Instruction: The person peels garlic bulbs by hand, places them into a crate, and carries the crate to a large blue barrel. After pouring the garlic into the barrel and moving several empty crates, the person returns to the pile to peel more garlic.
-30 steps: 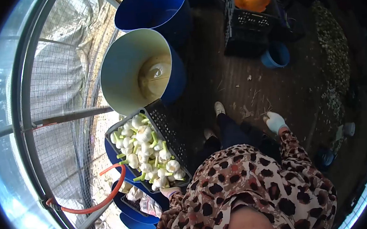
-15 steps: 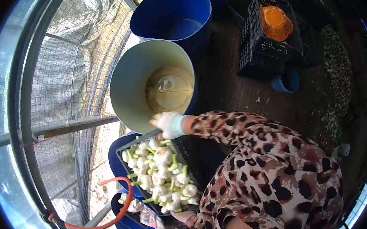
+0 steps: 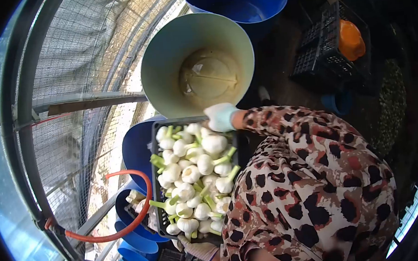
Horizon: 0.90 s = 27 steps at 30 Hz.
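Note:
A black plastic crate [image 3: 158,183] heaped with white garlic bulbs [image 3: 190,176] with short green stems is in front of my body. My right hand [image 3: 220,117], in a pale glove, is closed on the crate's upper end in the view, beside the rim of a large pale green tub [image 3: 149,93]. Gloved too, my left hand [image 3: 201,249] is at the lower end of the crate, its fingers partly hidden under the edge. The tub holds a little brownish residue or water at its bottom.
Blue tubs [image 3: 238,0] stand beyond the green one, and others [image 3: 134,151] lie behind the crate. An orange-red hose [image 3: 147,194] curves near the crate's left side. Stacked black crates [image 3: 310,49] hold an orange basket [image 3: 350,41]. Mesh wall [image 3: 66,58] runs along the left.
The view has shifted, with the green tub and the crate now farther right. The crate sits straighter in the view, and my right hand has moved right with its end.

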{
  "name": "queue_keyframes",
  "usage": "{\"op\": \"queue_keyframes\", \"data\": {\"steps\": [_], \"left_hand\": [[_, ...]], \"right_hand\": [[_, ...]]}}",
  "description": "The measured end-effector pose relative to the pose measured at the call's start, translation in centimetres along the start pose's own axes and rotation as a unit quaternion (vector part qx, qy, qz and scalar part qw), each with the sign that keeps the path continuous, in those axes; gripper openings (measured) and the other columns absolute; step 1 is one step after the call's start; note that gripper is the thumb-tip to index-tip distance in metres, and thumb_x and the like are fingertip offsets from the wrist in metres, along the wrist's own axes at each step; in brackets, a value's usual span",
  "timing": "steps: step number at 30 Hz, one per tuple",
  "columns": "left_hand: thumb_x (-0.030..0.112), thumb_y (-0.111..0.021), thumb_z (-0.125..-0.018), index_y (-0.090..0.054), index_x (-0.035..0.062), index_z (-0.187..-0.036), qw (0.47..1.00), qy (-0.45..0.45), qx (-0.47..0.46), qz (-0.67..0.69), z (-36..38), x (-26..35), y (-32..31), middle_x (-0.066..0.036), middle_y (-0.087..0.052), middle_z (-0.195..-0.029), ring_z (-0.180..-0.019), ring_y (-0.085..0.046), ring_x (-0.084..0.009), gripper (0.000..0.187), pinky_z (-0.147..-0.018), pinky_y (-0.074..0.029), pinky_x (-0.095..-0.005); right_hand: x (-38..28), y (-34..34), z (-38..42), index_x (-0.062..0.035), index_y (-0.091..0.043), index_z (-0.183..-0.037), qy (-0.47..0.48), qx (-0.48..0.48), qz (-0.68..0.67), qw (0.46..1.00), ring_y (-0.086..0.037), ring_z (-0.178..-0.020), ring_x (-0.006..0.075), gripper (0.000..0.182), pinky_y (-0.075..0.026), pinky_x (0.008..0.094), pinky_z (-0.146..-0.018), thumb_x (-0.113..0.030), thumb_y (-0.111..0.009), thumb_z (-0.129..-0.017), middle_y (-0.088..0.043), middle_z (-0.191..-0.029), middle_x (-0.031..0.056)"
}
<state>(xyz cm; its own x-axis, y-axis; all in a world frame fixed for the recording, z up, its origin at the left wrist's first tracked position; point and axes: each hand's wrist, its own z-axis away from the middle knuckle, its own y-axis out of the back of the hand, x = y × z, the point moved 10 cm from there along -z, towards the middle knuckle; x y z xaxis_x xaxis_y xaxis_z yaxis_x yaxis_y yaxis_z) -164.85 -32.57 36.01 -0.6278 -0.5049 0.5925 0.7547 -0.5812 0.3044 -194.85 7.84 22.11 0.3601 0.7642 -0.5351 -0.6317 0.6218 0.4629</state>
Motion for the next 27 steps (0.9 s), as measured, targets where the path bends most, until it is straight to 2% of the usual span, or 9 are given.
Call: {"op": "queue_keyframes", "data": {"steps": [6, 9, 10, 12, 14, 16, 21, 24, 27], "left_hand": [[0.05, -0.047, -0.099, -0.062, 0.0069, -0.118, 0.996, -0.043, -0.026, -0.07, 4.8, 9.6, -4.2, -0.005, -0.067, -0.097, -0.081, -0.061, -0.0158, 0.05, -0.065, -0.047, -0.0304], [0.043, -0.051, -0.099, -0.057, 0.0061, -0.12, 0.992, -0.093, -0.084, -0.03, 8.3, 11.3, -9.4, -0.007, -0.063, -0.098, -0.077, -0.06, -0.0173, 0.043, -0.059, -0.048, -0.0286], [0.02, -0.052, -0.101, -0.048, 0.0014, -0.135, 0.974, -0.178, -0.092, -0.107, 10.5, 13.5, -12.6, -0.006, -0.064, -0.106, -0.084, -0.06, -0.0162, 0.039, -0.071, -0.052, -0.0271], [0.004, -0.055, -0.096, -0.042, 0.0015, -0.141, 0.948, -0.17, -0.197, -0.183, 6.6, 14.1, -13.7, -0.008, -0.061, -0.113, -0.095, -0.06, -0.018, 0.047, -0.078, -0.054, -0.0294], [0.005, -0.056, -0.093, -0.038, 0.0119, -0.145, 0.987, 0.001, -0.158, -0.011, 5.7, 16.0, -15.2, -0.007, -0.056, -0.119, -0.105, -0.058, -0.0211, 0.056, -0.077, -0.055, -0.0342], [0.022, -0.058, -0.095, -0.042, 0.0137, -0.141, 0.964, -0.152, -0.173, -0.133, 7.1, 21.0, -19.1, -0.008, -0.056, -0.116, -0.103, -0.058, -0.0246, 0.049, -0.081, -0.053, -0.038], [0.04, -0.066, -0.091, -0.062, 0.0093, -0.106, 0.965, -0.086, -0.247, -0.008, 4.9, 24.2, -24.5, -0.015, -0.058, -0.114, -0.105, -0.058, -0.0336, 0.034, -0.082, -0.055, -0.0472], [0.04, -0.066, -0.091, -0.062, -0.002, -0.105, 0.934, -0.077, -0.347, 0.044, 5.4, 25.7, -29.3, -0.027, -0.055, -0.117, -0.107, -0.056, -0.0391, 0.044, -0.088, -0.056, -0.0495], [0.039, -0.065, -0.092, -0.06, -0.0054, -0.108, 0.922, -0.104, -0.374, -0.003, 3.3, 28.3, -33.4, -0.027, -0.055, -0.118, -0.11, -0.055, -0.0378, 0.048, -0.092, -0.053, -0.047]], "right_hand": [[2.0, -4.7, -0.8, 0.0006, -0.064, -0.115, -0.023, -0.047, -0.104, 0.993, -0.062, -0.109, 0.04, 0.057, -0.048, 0.043, -0.094, -0.049, -0.056, -0.087, -0.066, -0.113, 0.0248], [4.1, -4.9, -3.0, 0.0015, -0.056, -0.127, -0.014, 0.083, -0.159, 0.984, -0.059, -0.114, 0.0424, 0.066, -0.046, 0.0442, -0.095, -0.054, -0.054, -0.092, -0.062, -0.121, 0.028], [4.3, -5.3, -3.3, 0.0015, -0.056, -0.127, -0.012, 0.083, -0.16, 0.984, -0.059, -0.114, 0.0424, 0.066, -0.046, 0.0442, -0.095, -0.054, -0.054, -0.092, -0.062, -0.121, 0.028], [5.9, -5.8, -3.8, 0.0004, -0.056, -0.126, -0.041, 0.169, -0.387, 0.906, -0.062, -0.108, 0.0348, 0.058, -0.047, 0.0402, -0.091, -0.049, -0.053, -0.095, -0.065, -0.118, 0.0225], [3.8, -10.3, -3.3, -0.0071, -0.059, -0.124, -0.115, 0.014, -0.678, 0.726, -0.058, -0.088, 0.017, 0.047, -0.048, 0.0306, -0.08, -0.046, -0.052, -0.098, -0.064, -0.099, 0.0085], [1.5, -11.3, -3.6, -0.0108, -0.061, -0.115, -0.088, 0.061, -0.75, 0.653, -0.059, -0.083, 0.0159, 0.041, -0.049, 0.0313, -0.075, -0.047, -0.052, -0.098, -0.064, -0.091, 0.0042], [1.5, -7.6, -2.6, -0.0144, -0.052, -0.124, -0.212, 0.07, -0.877, 0.425, -0.055, -0.114, 0.0336, 0.054, -0.044, 0.0609, -0.095, -0.057, -0.057, -0.091, -0.058, -0.121, 0.0111], [1.4, -9.3, -4.5, -0.0106, -0.04, -0.144, -0.279, 0.069, -0.862, 0.419, -0.047, -0.129, 0.0357, 0.075, -0.039, 0.0563, -0.105, -0.058, -0.059, -0.089, -0.049, -0.141, 0.014], [-5.1, -0.5, -2.4, -0.0027, -0.035, -0.146, 0.023, 0.075, -0.624, 0.778, -0.045, -0.131, 0.0326, 0.077, -0.04, 0.045, -0.106, -0.047, -0.063, -0.09, -0.049, -0.14, 0.0182]]}}
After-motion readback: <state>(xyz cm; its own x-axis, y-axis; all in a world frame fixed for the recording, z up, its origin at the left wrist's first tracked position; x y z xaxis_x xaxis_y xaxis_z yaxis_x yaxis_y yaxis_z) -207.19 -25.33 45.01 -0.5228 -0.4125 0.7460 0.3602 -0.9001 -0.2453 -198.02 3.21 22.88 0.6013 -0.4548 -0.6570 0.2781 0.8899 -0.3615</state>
